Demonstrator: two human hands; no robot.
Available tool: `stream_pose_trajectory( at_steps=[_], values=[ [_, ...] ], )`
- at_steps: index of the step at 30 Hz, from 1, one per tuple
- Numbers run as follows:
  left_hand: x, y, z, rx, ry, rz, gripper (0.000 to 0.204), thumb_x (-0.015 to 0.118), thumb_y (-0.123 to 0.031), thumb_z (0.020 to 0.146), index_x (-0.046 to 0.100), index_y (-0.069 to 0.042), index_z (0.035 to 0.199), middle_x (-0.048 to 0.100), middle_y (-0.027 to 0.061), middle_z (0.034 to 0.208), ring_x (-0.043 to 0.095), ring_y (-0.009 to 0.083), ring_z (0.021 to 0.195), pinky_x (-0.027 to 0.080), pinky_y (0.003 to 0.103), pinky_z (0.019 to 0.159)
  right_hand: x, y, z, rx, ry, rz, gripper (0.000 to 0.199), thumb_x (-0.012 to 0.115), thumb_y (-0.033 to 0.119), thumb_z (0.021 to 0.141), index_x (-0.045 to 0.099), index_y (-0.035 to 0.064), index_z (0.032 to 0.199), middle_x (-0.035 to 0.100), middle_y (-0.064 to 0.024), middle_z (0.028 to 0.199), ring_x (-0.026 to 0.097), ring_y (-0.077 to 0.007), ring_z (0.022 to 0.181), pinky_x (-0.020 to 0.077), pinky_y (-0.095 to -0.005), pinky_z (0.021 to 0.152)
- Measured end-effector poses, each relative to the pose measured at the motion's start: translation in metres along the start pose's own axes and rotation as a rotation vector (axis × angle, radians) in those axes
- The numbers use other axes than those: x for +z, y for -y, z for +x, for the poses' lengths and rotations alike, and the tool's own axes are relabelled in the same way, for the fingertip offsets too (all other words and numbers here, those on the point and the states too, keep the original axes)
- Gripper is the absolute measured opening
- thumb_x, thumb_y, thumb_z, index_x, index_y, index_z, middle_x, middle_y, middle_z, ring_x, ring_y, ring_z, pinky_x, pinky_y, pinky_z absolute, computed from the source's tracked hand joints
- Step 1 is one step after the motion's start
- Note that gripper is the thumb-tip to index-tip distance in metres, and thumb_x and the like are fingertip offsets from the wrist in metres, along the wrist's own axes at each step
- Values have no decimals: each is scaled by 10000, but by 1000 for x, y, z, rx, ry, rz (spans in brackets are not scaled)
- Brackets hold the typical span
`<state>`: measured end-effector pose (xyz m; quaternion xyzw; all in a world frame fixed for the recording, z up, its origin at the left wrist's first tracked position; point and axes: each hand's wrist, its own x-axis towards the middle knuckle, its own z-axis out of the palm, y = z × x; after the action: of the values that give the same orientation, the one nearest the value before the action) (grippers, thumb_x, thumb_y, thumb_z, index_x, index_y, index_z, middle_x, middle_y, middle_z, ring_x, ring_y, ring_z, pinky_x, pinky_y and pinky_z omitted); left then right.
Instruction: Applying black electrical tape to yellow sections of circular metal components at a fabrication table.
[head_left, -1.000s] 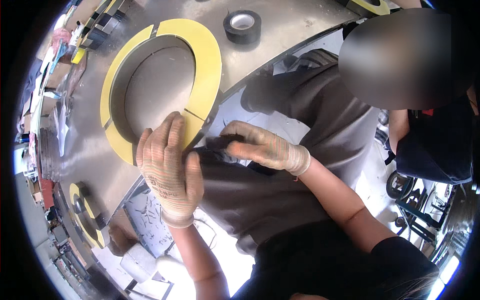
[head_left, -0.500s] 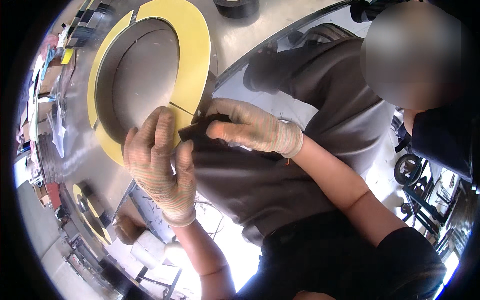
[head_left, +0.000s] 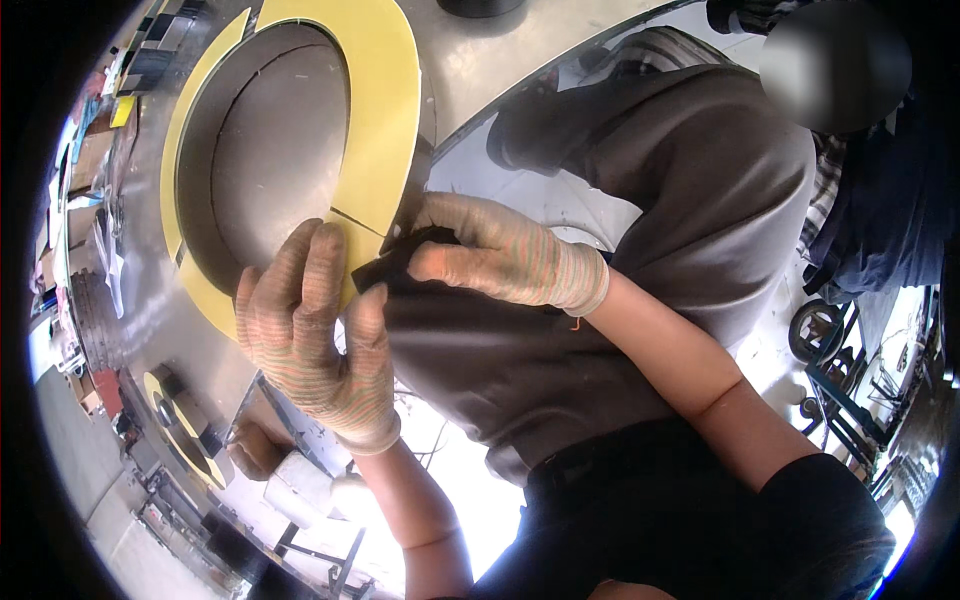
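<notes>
A large ring (head_left: 385, 110) with a yellow face and dark inner wall lies on the metal table, split by narrow gaps into segments. My left hand (head_left: 318, 335), in a striped knit glove, spans the ring's near part, fingers over its face and thumb by the outer edge. At that outer edge, just below a gap, my gloved right hand (head_left: 505, 255) pinches a dark strip (head_left: 385, 265) between thumb and fingers. The strip's near end touches or nearly touches the ring; its other end is hidden in the hand.
The metal table (head_left: 460, 75) has a curved edge on my side. A dark round piece (head_left: 483, 5) sits at its far end. A smaller yellow and black ring (head_left: 183, 430) is at lower left, near a brown bundle (head_left: 255, 447). Another person (head_left: 880, 200) is at upper right, beside a wheeled frame (head_left: 815, 330).
The ring and my left hand sit slightly further left in view. My right hand keeps its pinch on the dark strip. The other person has shifted at upper right.
</notes>
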<state>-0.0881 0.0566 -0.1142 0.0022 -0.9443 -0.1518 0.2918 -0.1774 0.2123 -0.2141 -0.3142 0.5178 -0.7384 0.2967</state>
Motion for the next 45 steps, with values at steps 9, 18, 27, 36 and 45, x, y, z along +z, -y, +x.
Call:
stream_pose_trajectory(
  at_steps=[9, 18, 27, 36, 45],
  values=[
    [-1, -2, -2, 77, 13, 197, 423, 742, -387, 870, 709, -188, 1241, 662, 28, 1222, 612, 221, 1064, 409, 409, 990, -3, -5, 1, 102, 70, 138, 583, 635, 429, 1003, 519, 0, 1380, 616, -33, 1206, 541, -90, 1039, 458, -247, 920],
    [6, -4, 3, 59, -4, 146, 492, 761, -414, 843, 684, -206, 1282, 665, 32, 1198, 600, 224, 1083, 390, 433, 1014, -6, 8, -1, 71, -6, 108, 512, 641, 388, 1007, 548, 12, 1342, 590, 8, 980, 517, -56, 828, 453, -221, 726],
    [8, -21, 12, -116, -95, 126, 558, 752, -540, 815, 692, -151, 1210, 665, 49, 1103, 596, 300, 1035, 372, 467, 1040, -76, 166, -9, -10, -564, -1039, 255, 619, 220, 1028, 639, 8, 1168, 684, -72, 1018, 641, -144, 988, 502, -289, 861],
    [-3, -2, 7, -18, -33, 224, 515, 709, -541, 839, 674, -153, 1175, 661, 22, 1014, 607, 245, 977, 396, 459, 1022, -151, 182, 84, 229, -421, -1877, 463, 572, 422, 975, 605, 95, 1302, 620, -209, 1266, 569, -389, 1217, 453, -465, 1027],
    [-20, 26, 9, 83, 46, 108, 566, 680, -616, 810, 684, -162, 1149, 644, 8, 1008, 603, 222, 969, 401, 478, 1045, -50, 142, 88, -734, 583, -1439, 582, 706, 504, 799, 637, 165, 1267, 618, -79, 1288, 527, -270, 1283, 328, -504, 1161]
  ],
)
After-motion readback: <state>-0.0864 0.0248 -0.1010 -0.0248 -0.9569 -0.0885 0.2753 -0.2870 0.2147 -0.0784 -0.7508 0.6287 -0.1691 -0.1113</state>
